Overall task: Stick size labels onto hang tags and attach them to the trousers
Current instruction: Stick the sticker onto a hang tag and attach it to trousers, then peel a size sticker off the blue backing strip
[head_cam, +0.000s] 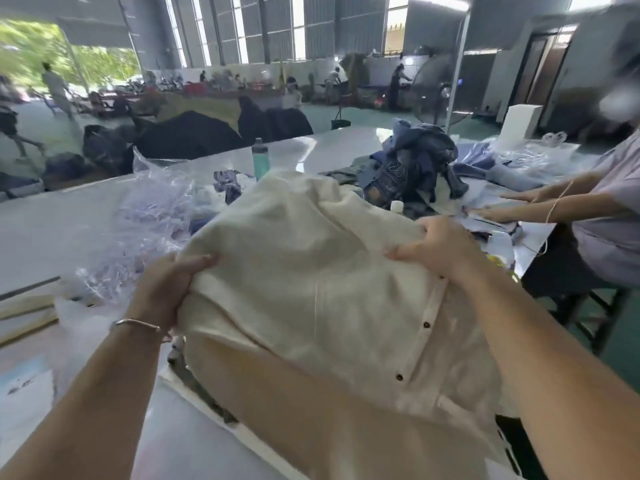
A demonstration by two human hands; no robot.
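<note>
A cream-coloured garment (311,278) with a row of dark buttons along its right edge is lifted off the white table (52,230), bunched and billowing in front of me. My left hand (166,289) grips its left side, thumb on top of the cloth. My right hand (440,247) grips its right side, fingers curled into the fabric. No hang tag or size label shows in this view; the garment hides the table under it.
Crumpled clear plastic bags (149,220) lie left of the garment. A teal bottle (260,159) stands behind it. A heap of denim clothes (412,168) sits at the right rear. Another person's arms (540,206) reach over the table from the right.
</note>
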